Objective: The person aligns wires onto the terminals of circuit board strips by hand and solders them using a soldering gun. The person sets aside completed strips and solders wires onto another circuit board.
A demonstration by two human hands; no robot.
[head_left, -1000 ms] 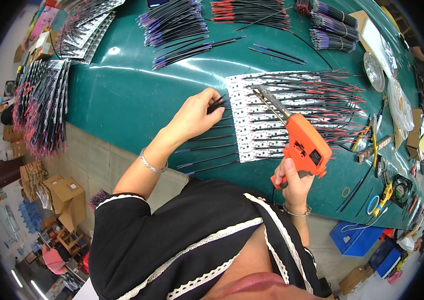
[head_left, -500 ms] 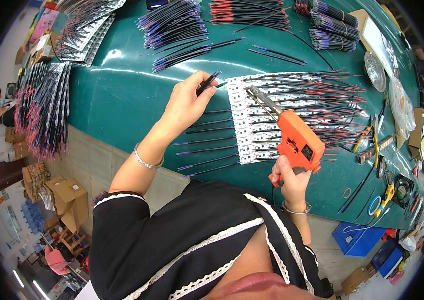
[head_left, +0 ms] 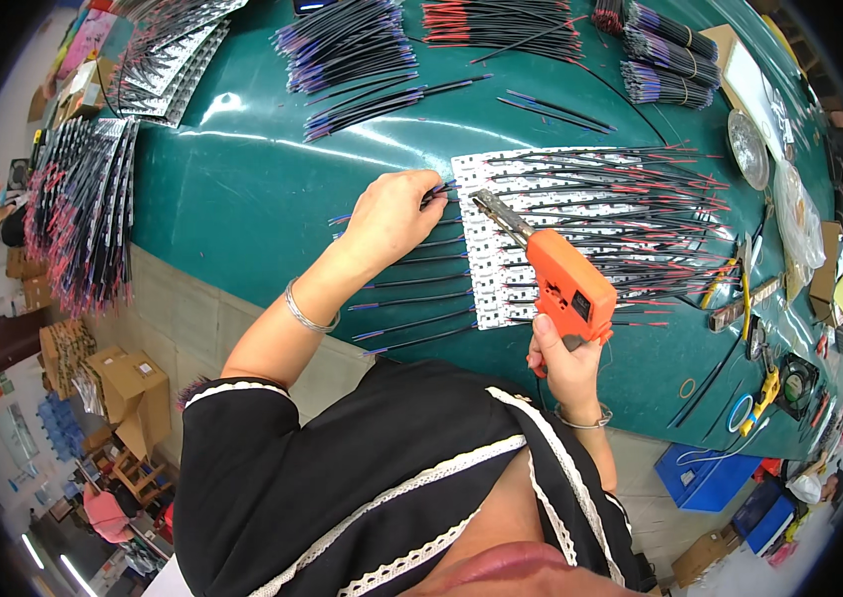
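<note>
My left hand (head_left: 393, 221) is closed in a pinch on thin black wires (head_left: 339, 221) with blue ends; the ends stick out past its far side. Its fingertips are at the left edge of a white circuit board panel (head_left: 481, 284), and partly hide the wires there. Wrapped round the handle of an orange soldering gun (head_left: 572, 284), my right hand (head_left: 570, 366) keeps its metal nose over the panel's upper left part, near my left fingertips. Black wires with red ends (head_left: 655, 207) run off the panel to the right; others with blue ends (head_left: 411, 323) stick out left.
Bundles of blue-ended wires (head_left: 347, 45), red-ended wires (head_left: 501, 30) and banded bundles (head_left: 670, 75) lie along the far side. Wired panels (head_left: 83, 214) hang over the left table edge. Right are a metal dish (head_left: 747, 149), yellow-handled cutters (head_left: 767, 396) and a small fan (head_left: 799, 380).
My left hand has come nearer and slightly right, bringing the wires to the panel's left edge. The soldering gun has shifted left and a little nearer, its nose now closer to that edge.
</note>
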